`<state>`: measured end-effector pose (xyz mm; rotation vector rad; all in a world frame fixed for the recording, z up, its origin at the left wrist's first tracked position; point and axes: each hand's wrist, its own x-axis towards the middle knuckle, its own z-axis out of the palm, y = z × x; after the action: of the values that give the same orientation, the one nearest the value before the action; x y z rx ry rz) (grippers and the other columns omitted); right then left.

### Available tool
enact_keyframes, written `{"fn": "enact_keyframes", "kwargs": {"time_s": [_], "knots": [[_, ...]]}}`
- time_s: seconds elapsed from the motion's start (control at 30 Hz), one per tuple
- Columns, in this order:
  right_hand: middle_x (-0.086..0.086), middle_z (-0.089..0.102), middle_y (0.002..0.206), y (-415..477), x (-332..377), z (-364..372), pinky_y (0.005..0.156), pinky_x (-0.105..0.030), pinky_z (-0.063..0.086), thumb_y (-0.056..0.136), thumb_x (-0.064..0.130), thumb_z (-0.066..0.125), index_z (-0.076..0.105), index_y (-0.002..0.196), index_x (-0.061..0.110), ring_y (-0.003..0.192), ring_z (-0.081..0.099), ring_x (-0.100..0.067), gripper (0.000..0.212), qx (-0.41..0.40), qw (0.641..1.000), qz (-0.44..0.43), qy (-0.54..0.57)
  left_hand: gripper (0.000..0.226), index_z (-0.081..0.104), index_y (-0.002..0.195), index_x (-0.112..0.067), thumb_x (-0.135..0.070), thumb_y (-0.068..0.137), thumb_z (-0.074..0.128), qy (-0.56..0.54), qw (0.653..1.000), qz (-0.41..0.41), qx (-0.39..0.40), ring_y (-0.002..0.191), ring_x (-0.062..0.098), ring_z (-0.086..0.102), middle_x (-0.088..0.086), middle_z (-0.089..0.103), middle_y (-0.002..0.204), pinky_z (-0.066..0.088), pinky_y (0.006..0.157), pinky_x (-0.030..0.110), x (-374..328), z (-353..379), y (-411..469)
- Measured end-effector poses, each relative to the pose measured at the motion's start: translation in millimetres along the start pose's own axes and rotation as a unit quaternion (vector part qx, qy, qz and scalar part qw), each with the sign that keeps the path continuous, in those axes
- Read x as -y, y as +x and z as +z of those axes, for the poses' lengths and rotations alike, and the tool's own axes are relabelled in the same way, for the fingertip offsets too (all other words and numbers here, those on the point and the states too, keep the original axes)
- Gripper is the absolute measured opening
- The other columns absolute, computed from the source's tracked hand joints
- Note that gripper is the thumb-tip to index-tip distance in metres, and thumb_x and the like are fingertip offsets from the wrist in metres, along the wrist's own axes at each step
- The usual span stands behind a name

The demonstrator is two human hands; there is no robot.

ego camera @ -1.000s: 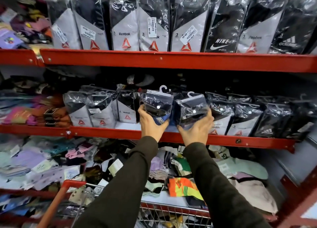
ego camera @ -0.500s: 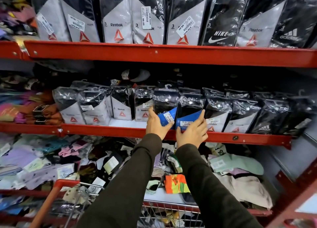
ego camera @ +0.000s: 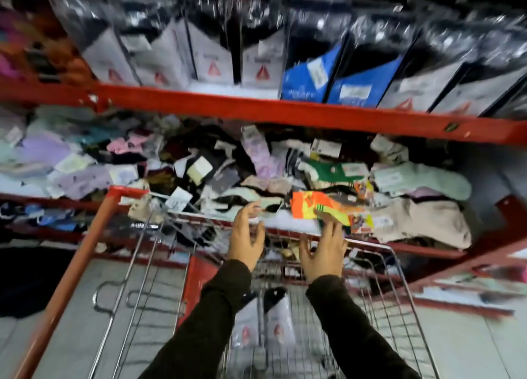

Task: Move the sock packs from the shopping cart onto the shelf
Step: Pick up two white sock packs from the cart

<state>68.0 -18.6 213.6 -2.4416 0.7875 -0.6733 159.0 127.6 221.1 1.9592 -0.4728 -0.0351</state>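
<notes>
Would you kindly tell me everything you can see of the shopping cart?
The shopping cart is a silver wire basket with a red handle bar and a red plastic panel. It stands on the grey floor, its front against the lowest shelf. At least two sock packs with white cards lie in it. Both open hands, left hand and right hand, hover above it.

Both hands (ego camera: 282,244) now empty, lower.
</notes>
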Motion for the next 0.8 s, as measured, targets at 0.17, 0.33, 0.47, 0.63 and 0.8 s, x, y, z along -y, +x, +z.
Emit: {"fn": "enact_keyframes", "kwargs": {"time_s": [0.17, 0.33, 0.47, 0.63, 0.8], "knots": [[-0.019, 0.029, 0.158, -84, -48, 53, 0.113, -0.045, 0.037, 0.093, 0.047, 0.057, 0.030, 0.152, 0.009, 0.143, 0.034, -0.038, 0.076, 0.279, 0.945, 0.119, -0.122, 0.044, 0.050, 0.135, -0.003, 0.005, 0.093, 0.059, 0.037, 0.975, -0.207, 0.065, 0.122, 0.025, 0.053, 0.017, 0.052, 0.138, 0.039, 0.092, 0.015, 82, 7, -76], [-0.013, 0.011, 0.165, -135, -80, 101, 0.121, -0.044, 0.026, 0.086, 0.061, 0.059, 0.008, 0.157, 0.012, 0.153, 0.015, -0.031, 0.100, 0.431, 0.861, 0.199, -0.183, 0.054, 0.049, 0.138, -0.008, -0.021, 0.090, 0.070, 0.123, 0.900, -0.398, 0.129, 0.121, 0.032, 0.057, 0.018, 0.054, 0.139, 0.043, 0.097, 0.028, 150, 25, -132], [-0.015, 0.011, 0.164, -153, -93, 134, 0.118, -0.046, 0.030, 0.076, 0.063, 0.072, -0.002, 0.157, 0.007, 0.151, 0.017, -0.035, 0.124, 0.485, 0.810, 0.243, -0.220, 0.066, 0.053, 0.137, -0.005, -0.040, 0.085, 0.074, 0.165, 0.833, -0.496, 0.181, 0.128, 0.032, 0.051, 0.014, 0.051, 0.127, 0.041, 0.100, 0.031, 189, 49, -146], [-0.018, 0.020, 0.159, -163, -105, 170, 0.115, -0.047, 0.034, 0.064, 0.068, 0.078, -0.004, 0.157, 0.006, 0.145, 0.028, -0.036, 0.138, 0.469, 0.824, 0.242, -0.206, 0.087, 0.044, 0.135, -0.002, -0.044, 0.072, 0.086, 0.172, 0.821, -0.519, 0.166, 0.123, 0.035, 0.053, 0.015, 0.045, 0.131, 0.045, 0.095, 0.031, 221, 76, -141], [-0.020, 0.028, 0.154, -169, -113, 194, 0.110, -0.046, 0.037, 0.065, 0.079, 0.066, -0.013, 0.155, 0.007, 0.141, 0.034, -0.036, 0.140, 0.435, 0.841, 0.233, -0.221, 0.110, 0.026, 0.145, -0.002, -0.054, 0.067, 0.084, 0.242, 0.800, -0.519, 0.180, 0.135, 0.035, 0.044, 0.014, 0.040, 0.145, 0.039, 0.109, 0.039, 238, 93, -140]]}}
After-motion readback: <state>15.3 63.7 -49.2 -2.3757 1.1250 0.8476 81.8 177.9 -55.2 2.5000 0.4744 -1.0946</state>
